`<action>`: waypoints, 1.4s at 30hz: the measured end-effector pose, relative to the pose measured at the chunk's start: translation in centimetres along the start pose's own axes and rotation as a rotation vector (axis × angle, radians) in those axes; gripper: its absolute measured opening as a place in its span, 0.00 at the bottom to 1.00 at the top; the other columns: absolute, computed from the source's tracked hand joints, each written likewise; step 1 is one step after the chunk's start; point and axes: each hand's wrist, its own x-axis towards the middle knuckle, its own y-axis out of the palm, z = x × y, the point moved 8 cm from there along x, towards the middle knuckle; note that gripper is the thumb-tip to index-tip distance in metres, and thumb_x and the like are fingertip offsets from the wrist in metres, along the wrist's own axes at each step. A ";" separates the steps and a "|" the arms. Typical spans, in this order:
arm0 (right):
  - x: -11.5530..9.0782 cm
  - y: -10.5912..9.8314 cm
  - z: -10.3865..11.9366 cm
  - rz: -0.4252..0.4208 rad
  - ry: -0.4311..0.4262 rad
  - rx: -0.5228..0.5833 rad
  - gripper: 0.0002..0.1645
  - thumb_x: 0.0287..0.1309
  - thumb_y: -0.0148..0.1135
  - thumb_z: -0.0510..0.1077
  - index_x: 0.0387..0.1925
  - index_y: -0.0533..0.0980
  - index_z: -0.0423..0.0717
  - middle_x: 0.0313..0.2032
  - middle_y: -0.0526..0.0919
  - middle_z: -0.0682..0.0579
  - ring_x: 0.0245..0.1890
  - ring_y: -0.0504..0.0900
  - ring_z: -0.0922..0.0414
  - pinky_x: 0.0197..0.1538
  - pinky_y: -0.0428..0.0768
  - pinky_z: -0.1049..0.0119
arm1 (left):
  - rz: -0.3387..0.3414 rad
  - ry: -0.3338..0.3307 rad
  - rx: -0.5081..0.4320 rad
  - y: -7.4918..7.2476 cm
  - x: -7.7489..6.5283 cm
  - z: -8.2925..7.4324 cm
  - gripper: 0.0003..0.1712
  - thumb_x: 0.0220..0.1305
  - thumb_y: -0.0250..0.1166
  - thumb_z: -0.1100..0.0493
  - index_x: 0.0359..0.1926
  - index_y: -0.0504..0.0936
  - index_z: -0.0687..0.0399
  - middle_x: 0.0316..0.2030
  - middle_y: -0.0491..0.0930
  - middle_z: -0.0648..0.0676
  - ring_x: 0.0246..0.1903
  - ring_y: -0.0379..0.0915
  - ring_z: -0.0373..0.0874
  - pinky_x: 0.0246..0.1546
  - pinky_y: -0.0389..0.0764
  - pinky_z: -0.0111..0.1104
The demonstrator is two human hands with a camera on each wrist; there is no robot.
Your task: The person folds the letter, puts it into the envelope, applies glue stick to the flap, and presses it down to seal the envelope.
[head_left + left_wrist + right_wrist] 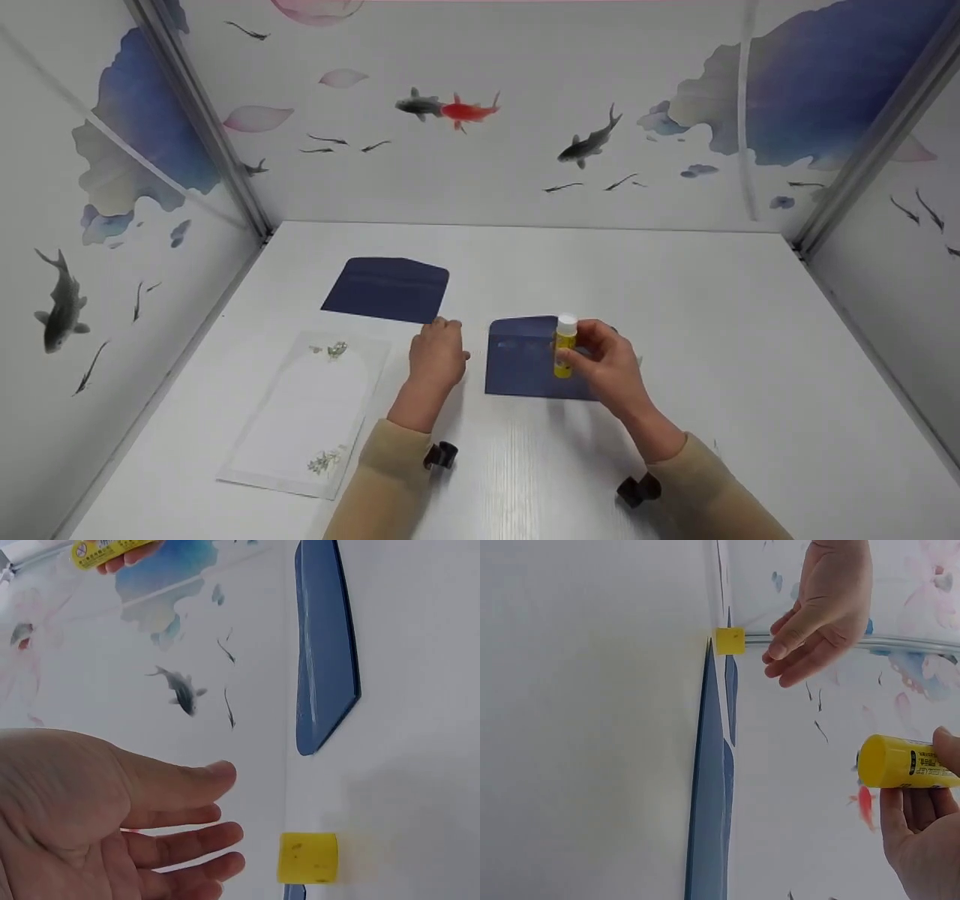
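Observation:
My right hand (pixel 615 371) pinches a yellow glue stick (pixel 566 340) upright between thumb and fingers, its white top uncovered. Below it, a dark blue envelope (pixel 521 369) lies with its flap spread to the far side. To the left, my left hand (pixel 436 356) is empty, its fingers loosely bent and apart in the left wrist view. Close by its fingertips a small yellow cap (pixel 307 859) stands on the table; in the head view that hand hides it. The right wrist view also shows the cap (pixel 730 641) beyond the envelope's edge (pixel 707 802).
Another dark blue envelope (pixel 386 291) lies farther back, left of centre. A clear sleeve (pixel 352 397) holding a white card with leaf prints lies on the left. White panels (pixel 510 187) painted with fish enclose the table's back and sides.

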 end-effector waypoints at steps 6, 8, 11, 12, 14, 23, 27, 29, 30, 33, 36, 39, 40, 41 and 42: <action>-0.1 0.1 -0.2 0.001 0.012 -0.014 0.20 0.62 0.69 0.33 0.56 0.78 0.39 0.50 0.85 0.43 0.49 0.84 0.51 0.55 0.83 0.71 | 0.019 -0.058 0.037 0.5 0.1 1.4 0.08 0.61 0.71 0.67 0.41 0.85 0.67 0.45 0.85 0.66 0.45 0.84 0.58 0.46 0.86 0.48; -0.1 0.1 -0.2 0.001 0.013 -0.008 0.21 0.61 0.69 0.33 0.56 0.78 0.39 0.50 0.85 0.43 0.49 0.84 0.52 0.55 0.84 0.72 | 0.025 -0.065 0.031 0.7 0.1 1.5 0.04 0.63 0.67 0.70 0.39 0.85 0.67 0.42 0.85 0.66 0.42 0.84 0.57 0.44 0.87 0.47; -0.1 0.1 -0.1 0.004 0.010 0.011 0.21 0.60 0.70 0.32 0.55 0.78 0.38 0.50 0.85 0.43 0.49 0.84 0.53 0.53 0.83 0.73 | 0.034 -0.074 0.020 0.9 0.0 1.7 0.04 0.65 0.64 0.71 0.38 0.85 0.67 0.39 0.85 0.65 0.40 0.85 0.56 0.43 0.87 0.46; -0.1 0.2 0.0 0.006 0.008 0.018 0.21 0.60 0.70 0.32 0.55 0.78 0.38 0.50 0.85 0.42 0.48 0.84 0.53 0.53 0.83 0.73 | 0.031 -0.073 0.021 0.9 0.0 1.7 0.04 0.66 0.63 0.71 0.38 0.84 0.66 0.38 0.85 0.64 0.40 0.85 0.56 0.43 0.87 0.45; -0.1 0.2 0.0 0.008 0.007 0.022 0.21 0.60 0.70 0.32 0.55 0.78 0.38 0.50 0.85 0.42 0.49 0.84 0.53 0.52 0.83 0.73 | 0.031 -0.076 0.019 1.0 0.0 1.7 0.04 0.66 0.63 0.71 0.38 0.84 0.66 0.38 0.85 0.64 0.41 0.85 0.56 0.44 0.87 0.45; 0.2 0.0 -0.4 0.004 0.017 -0.025 0.21 0.61 0.70 0.33 0.55 0.78 0.39 0.49 0.86 0.44 0.49 0.84 0.52 0.54 0.82 0.74 | 0.039 -0.092 -0.107 0.8 0.2 1.8 0.06 0.65 0.63 0.71 0.42 0.84 0.68 0.40 0.85 0.65 0.45 0.84 0.57 0.50 0.85 0.46; 0.2 -0.1 -0.3 0.004 0.012 -0.039 0.21 0.60 0.70 0.32 0.55 0.78 0.39 0.49 0.86 0.43 0.49 0.84 0.52 0.54 0.82 0.73 | 0.092 -0.123 -0.342 1.0 0.5 1.5 0.14 0.65 0.66 0.69 0.51 0.83 0.68 0.49 0.84 0.65 0.51 0.82 0.57 0.58 0.83 0.45; 0.2 -0.1 -0.3 0.007 0.007 -0.044 0.21 0.60 0.71 0.32 0.55 0.78 0.39 0.50 0.86 0.43 0.49 0.84 0.51 0.54 0.83 0.72 | 0.119 -0.134 -0.468 1.1 0.6 1.3 0.17 0.67 0.66 0.67 0.55 0.83 0.66 0.52 0.84 0.64 0.53 0.81 0.56 0.60 0.82 0.44; 0.2 -0.1 -0.3 0.008 0.004 -0.046 0.22 0.60 0.71 0.32 0.55 0.79 0.39 0.50 0.86 0.43 0.49 0.84 0.51 0.54 0.84 0.71 | 0.129 -0.138 -0.529 1.1 0.6 1.1 0.17 0.68 0.66 0.66 0.57 0.82 0.65 0.53 0.84 0.63 0.54 0.81 0.55 0.60 0.82 0.43; 0.2 -0.1 -0.3 0.010 -0.012 -0.065 0.22 0.59 0.72 0.32 0.55 0.79 0.39 0.49 0.86 0.43 0.49 0.85 0.50 0.55 0.86 0.66 | 0.132 -0.133 -0.681 0.9 0.6 0.6 0.18 0.69 0.65 0.64 0.58 0.83 0.62 0.53 0.84 0.61 0.53 0.81 0.52 0.59 0.83 0.40; 0.2 -0.1 -0.2 0.005 -0.046 -0.105 0.22 0.58 0.73 0.32 0.54 0.79 0.40 0.48 0.86 0.44 0.50 0.86 0.49 0.55 0.86 0.62 | 0.126 -0.109 -0.808 0.7 0.5 -0.1 0.17 0.70 0.65 0.61 0.57 0.84 0.61 0.53 0.84 0.60 0.52 0.82 0.51 0.57 0.85 0.38; 0.1 -0.1 0.2 -0.001 -0.111 -0.166 0.22 0.57 0.74 0.33 0.53 0.80 0.39 0.48 0.86 0.44 0.50 0.86 0.49 0.55 0.87 0.59 | 0.136 -0.078 -0.932 0.5 0.2 -0.9 0.18 0.70 0.65 0.60 0.57 0.84 0.62 0.52 0.84 0.61 0.49 0.83 0.49 0.55 0.86 0.36; 0.1 -0.1 0.4 -0.004 -0.141 -0.192 0.21 0.57 0.74 0.32 0.53 0.80 0.39 0.48 0.86 0.44 0.50 0.86 0.49 0.54 0.87 0.58 | 0.146 -0.068 -0.973 0.6 0.1 -1.2 0.18 0.70 0.65 0.60 0.57 0.83 0.63 0.52 0.84 0.62 0.49 0.84 0.49 0.55 0.86 0.36; 0.0 0.0 0.6 -0.006 -0.172 -0.217 0.21 0.56 0.74 0.32 0.52 0.80 0.39 0.48 0.86 0.44 0.50 0.86 0.49 0.54 0.87 0.57 | 0.159 -0.061 -1.010 0.6 0.0 -1.5 0.18 0.70 0.65 0.60 0.57 0.83 0.63 0.52 0.83 0.62 0.48 0.84 0.48 0.54 0.86 0.36; -0.1 0.0 0.8 -0.010 -0.204 -0.246 0.21 0.56 0.74 0.32 0.52 0.80 0.39 0.48 0.86 0.45 0.49 0.87 0.49 0.53 0.87 0.57 | 0.171 -0.056 -1.043 0.6 -0.1 -1.8 0.18 0.70 0.65 0.59 0.57 0.83 0.64 0.52 0.83 0.62 0.47 0.85 0.48 0.54 0.86 0.36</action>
